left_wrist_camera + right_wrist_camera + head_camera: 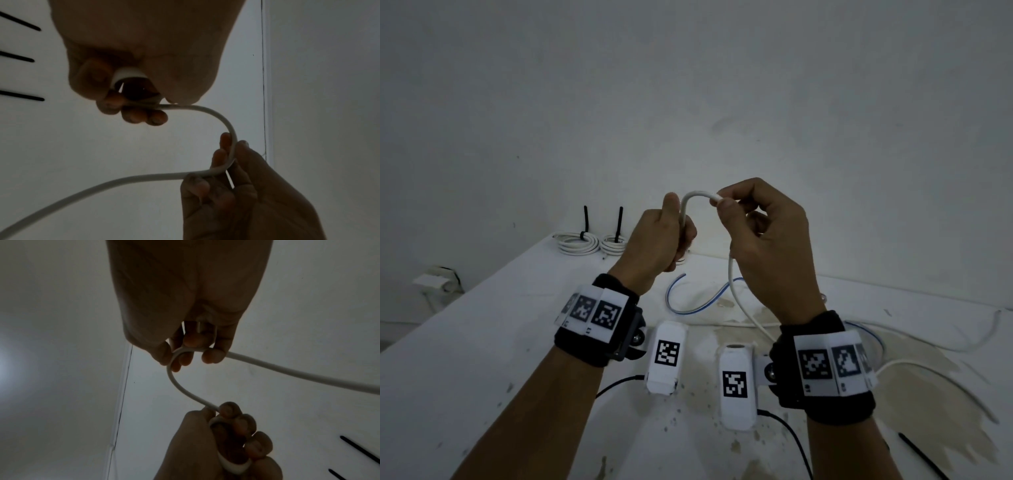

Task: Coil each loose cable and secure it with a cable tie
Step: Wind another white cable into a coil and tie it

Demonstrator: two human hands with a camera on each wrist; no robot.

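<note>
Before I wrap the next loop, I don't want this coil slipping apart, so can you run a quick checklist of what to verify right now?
1. Left hand grips the started coil: ok; its fingers are curled round a small loop of the white cable.
2. Right hand pinches the cable to feed it: ok.
3. The span between the hands is free of kinks: ok, a smooth arch.
4. Slack trails down to the table: ok; whether it is tangled with the blue-striped cable there: cannot tell.
5. A spare cable tie is within reach: ok, it lies near the right forearm.
6. Number of turns already in the left hand: cannot tell.
</note>
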